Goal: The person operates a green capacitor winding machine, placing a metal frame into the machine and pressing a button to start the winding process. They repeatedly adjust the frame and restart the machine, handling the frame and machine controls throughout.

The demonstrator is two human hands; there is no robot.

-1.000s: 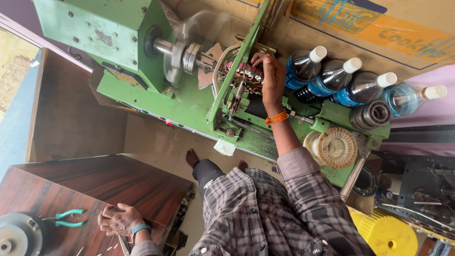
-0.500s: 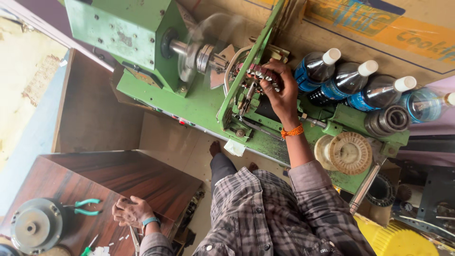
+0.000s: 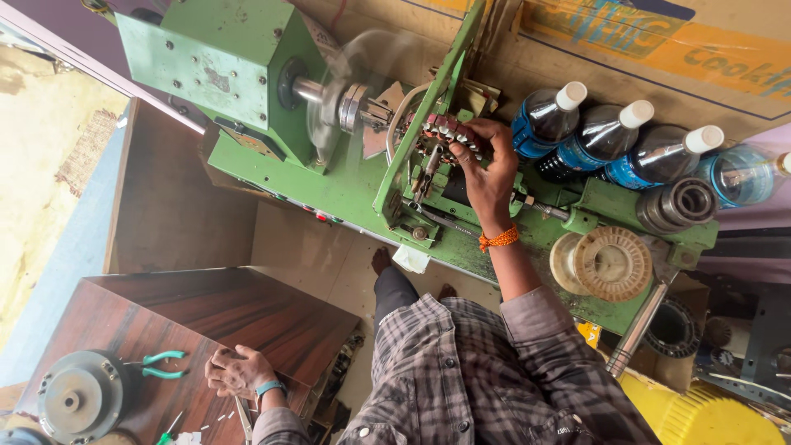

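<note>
The right hand (image 3: 486,169) is curling its fingers around a small red-and-silver toothed part (image 3: 449,132) at the middle of the green metal winding machine (image 3: 247,74); the left hand (image 3: 239,371) is resting clenched, holding nothing, on the dark wooden table (image 3: 206,313) near its front edge, beside green-handled pliers (image 3: 161,364).

A person seen from above wears a long-sleeved checked shirt (image 3: 494,379) in grey, black and white, with a fine plaid pattern running across the back and both arms. The sleeve on the right arm is pushed up to just below the elbow, its cuff bunched in soft folds. An orange beaded bracelet (image 3: 499,239) circles the wrist of the right hand (image 3: 486,169). The left hand (image 3: 237,371) carries a teal band (image 3: 269,387) at the wrist, just above the shirt cuff. Dark trousers (image 3: 394,292) cover one leg, and the foot (image 3: 380,260) below it is bare.
</note>
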